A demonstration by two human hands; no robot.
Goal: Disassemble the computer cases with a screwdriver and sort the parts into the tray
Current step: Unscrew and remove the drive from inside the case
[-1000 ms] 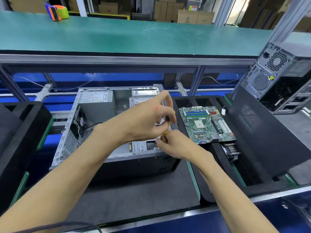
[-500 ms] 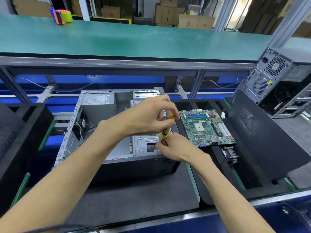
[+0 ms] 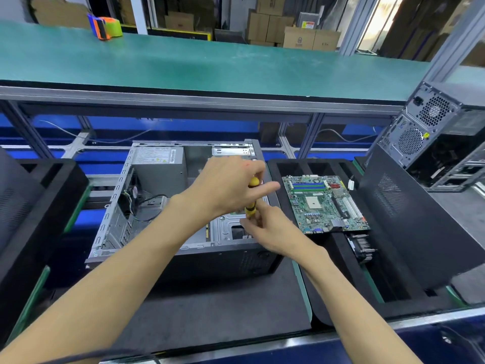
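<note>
the screwdriver (image 3: 251, 199), yellow with dark bands, stood near the middle of the head view, over the right end of the open computer case (image 3: 168, 206). its long axis ran close to upright, leaning a little: the rounded butt pointed to about 12 o'clock and the working end went down toward 6 o'clock, where the tip was hidden behind the fingers, so what it bore on could not be seen. the left hand (image 3: 228, 187) was curled over the top of the handle, index finger reaching out toward 3 o'clock; that looked like a grip for turning and pressing down. the right hand (image 3: 265, 227) pinched the lower part of the handle, probably to steady the tip on a fastener in the metal drive bracket (image 3: 225, 227) just below.

the case lay on its side with the open face up, which gave straight access from above; its power supply (image 3: 157, 164) sat at about 10 o'clock from the tool. at 3 o'clock, just beside the case, stood the black tray (image 3: 288, 166), with a motherboard (image 3: 325, 203) already laid across its compartments and a finned heatsink (image 3: 360, 248) below that board, at about 4 o'clock. a dark side panel (image 3: 409, 214) leaned against the tray's far side. judging by that, the sorting was partly done. a second case (image 3: 433, 132) stood upright at 2 o'clock.
</note>
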